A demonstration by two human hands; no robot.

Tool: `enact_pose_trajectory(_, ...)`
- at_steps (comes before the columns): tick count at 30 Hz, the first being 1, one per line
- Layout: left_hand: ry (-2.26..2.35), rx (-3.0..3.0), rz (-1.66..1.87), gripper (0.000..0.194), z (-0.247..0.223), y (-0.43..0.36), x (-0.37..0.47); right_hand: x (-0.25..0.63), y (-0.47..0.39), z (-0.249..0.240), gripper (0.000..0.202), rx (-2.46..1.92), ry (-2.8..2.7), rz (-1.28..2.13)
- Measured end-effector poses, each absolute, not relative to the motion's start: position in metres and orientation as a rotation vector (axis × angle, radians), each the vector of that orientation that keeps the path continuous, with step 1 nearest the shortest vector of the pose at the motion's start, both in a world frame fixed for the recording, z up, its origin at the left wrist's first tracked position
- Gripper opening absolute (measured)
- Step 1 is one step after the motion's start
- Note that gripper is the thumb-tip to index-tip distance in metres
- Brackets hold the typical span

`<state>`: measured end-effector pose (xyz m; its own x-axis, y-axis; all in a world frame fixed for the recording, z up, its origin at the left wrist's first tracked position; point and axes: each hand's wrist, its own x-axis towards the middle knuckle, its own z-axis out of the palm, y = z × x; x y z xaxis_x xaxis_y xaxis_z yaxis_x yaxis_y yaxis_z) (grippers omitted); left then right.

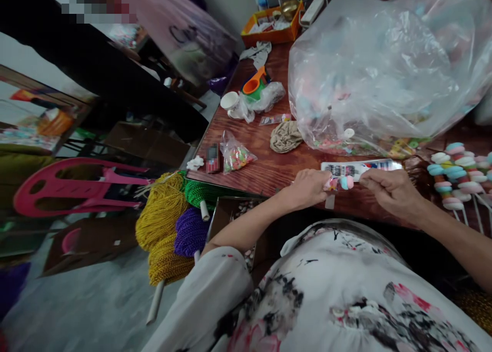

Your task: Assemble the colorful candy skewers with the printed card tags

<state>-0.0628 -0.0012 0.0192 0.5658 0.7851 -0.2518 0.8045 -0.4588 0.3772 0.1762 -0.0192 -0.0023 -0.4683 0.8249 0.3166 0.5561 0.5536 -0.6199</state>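
At the table's front edge, my left hand [312, 189] is closed around a short marshmallow skewer [341, 183], whose pink, white and blue pieces stick out to the right. My right hand [390, 190] is closed just right of it, with the fingertips pinched; what they hold, if anything, is too small to make out. Behind both hands lies a stack of printed plastic sleeves [346, 169], its right part next to my right fingers. Several finished-looking marshmallow skewers [453, 175] with white sticks lie to the right of my right hand.
A large clear bag [369, 70] of colourful sweets fills the back right. Leftward on the table [265, 162] are a crumpled cloth [285, 137], a small candy bag [235, 154], a tape dispenser [254, 85] and a cup [229, 101]. Cord bundles [161, 213] hang beside it; a person stands beyond.
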Motion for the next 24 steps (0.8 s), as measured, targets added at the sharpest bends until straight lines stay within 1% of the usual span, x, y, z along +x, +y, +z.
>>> enact_pose_trajectory(4, 1.307, 2.359, -0.119, 0.021, 0.021, -0.005, -0.068, 0.177, -0.02, -0.011, 0.019, -0.928, -2.305, 0.224)
enact_pose_trajectory(6, 1.222, 2.267, -0.128, 0.023, 0.022, -0.005, -0.067, 0.176, -0.02, -0.011, 0.021, -0.842, -2.386, 0.13)
enact_pose_trajectory(9, 1.065, 2.096, -0.094, 0.033, 0.022, -0.004, -0.065, 0.175, -0.02, -0.007, 0.023, -0.732, -2.463, 0.095)
enact_pose_trajectory(11, 1.005, 2.014, -0.06, 0.036, 0.02, -0.003, -0.065, 0.175, -0.019, -0.004, 0.021, -0.668, -2.49, 0.079)
enact_pose_trajectory(13, 0.969, 1.939, -0.037, 0.035, 0.017, -0.003, -0.065, 0.178, -0.019, -0.002, 0.021, -0.631, -2.506, 0.073)
enact_pose_trajectory(18, 0.92, 1.835, 0.038, 0.029, 0.012, -0.005, -0.068, 0.189, -0.018, -0.005, 0.029, -0.699, -2.448, 0.085)
enact_pose_trajectory(22, 1.011, 1.91, 0.103, 0.028, 0.011, -0.009, -0.063, 0.186, -0.013, -0.003, 0.029, -0.728, -2.393, 0.112)
enact_pose_trajectory(24, 1.053, 1.933, 0.136, 0.029, 0.009, -0.011, -0.06, 0.181, -0.01, 0.004, 0.028, -0.747, -2.43, 0.069)
